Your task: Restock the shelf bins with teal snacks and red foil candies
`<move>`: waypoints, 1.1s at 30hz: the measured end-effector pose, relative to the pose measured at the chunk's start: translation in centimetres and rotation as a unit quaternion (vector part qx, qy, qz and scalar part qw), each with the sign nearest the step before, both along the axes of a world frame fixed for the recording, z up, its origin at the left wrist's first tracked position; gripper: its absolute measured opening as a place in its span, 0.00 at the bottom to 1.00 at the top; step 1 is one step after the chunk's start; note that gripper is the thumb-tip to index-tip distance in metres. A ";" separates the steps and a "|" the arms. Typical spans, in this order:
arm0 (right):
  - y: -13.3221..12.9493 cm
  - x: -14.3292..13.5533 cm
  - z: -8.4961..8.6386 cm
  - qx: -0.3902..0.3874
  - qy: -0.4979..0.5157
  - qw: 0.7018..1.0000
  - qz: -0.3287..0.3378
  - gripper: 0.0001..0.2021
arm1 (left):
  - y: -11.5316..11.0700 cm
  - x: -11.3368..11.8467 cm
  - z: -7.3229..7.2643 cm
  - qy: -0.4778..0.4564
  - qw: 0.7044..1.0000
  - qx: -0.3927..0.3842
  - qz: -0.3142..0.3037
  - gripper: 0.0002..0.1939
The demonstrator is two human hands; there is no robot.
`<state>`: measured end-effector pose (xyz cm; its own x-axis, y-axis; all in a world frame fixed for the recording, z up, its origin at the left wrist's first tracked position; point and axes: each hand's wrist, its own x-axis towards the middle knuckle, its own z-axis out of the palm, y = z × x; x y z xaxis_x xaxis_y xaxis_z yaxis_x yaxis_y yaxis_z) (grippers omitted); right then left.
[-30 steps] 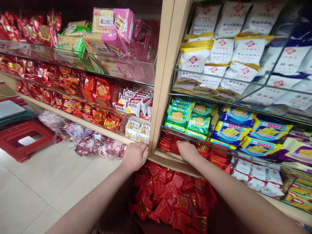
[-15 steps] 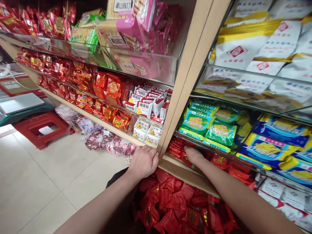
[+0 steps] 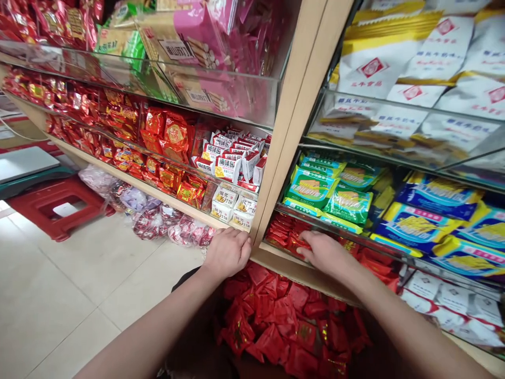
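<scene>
My left hand (image 3: 229, 252) is closed over the near left corner of an open cardboard box (image 3: 303, 272), beside the shelf's wooden lower edge; its fingertips are hidden. Inside the box lies a loose pile of red packets (image 3: 272, 316). My right hand (image 3: 321, 253) is at the front of the low shelf compartment on the right, thumb and fingers apart, with nothing visible between them. Right by its fingertips, small red packets (image 3: 286, 231) fill that compartment.
A wooden upright (image 3: 294, 116) divides the shelves. Green biscuit packs (image 3: 311, 187) and blue packs (image 3: 420, 223) sit above my right hand behind a clear panel. White boxed biscuits (image 3: 232, 205) stand near my left hand. A red stool (image 3: 59, 210) and bagged goods (image 3: 158, 221) are on the floor.
My right hand has drawn back slightly from inside the low compartment, and its thumb and fingers now show apart. My left hand keeps its hold. The view has shifted a little.
</scene>
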<state>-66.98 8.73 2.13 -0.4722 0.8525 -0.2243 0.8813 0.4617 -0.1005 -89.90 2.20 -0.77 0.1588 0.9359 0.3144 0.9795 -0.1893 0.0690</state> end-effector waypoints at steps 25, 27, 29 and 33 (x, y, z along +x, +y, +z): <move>-14.3 1.5 -10.1 -0.162 0.287 0.938 -0.103 0.06 | -5.9 2.3 0.4 -0.314 0.932 0.007 -0.181 0.16; -14.4 2.0 -7.4 -0.197 0.421 0.872 -0.152 0.08 | -8.4 4.0 -0.2 -0.430 0.886 -0.081 -0.150 0.18; -14.8 2.1 -5.3 -0.261 0.563 0.758 -0.202 0.12 | -10.0 5.8 -0.9 -0.551 0.810 -0.175 -0.093 0.21; -16.0 1.0 -4.0 -0.264 0.671 0.641 -0.264 0.12 | -10.4 8.3 -2.1 -0.688 0.673 -0.270 -0.029 0.16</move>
<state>-66.01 -7.24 -1.90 -0.2191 0.9457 -0.2400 -0.1429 -0.2745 -0.9509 -81.63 -8.20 -2.82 0.1053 0.9775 -0.1828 -0.0910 0.1925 0.9771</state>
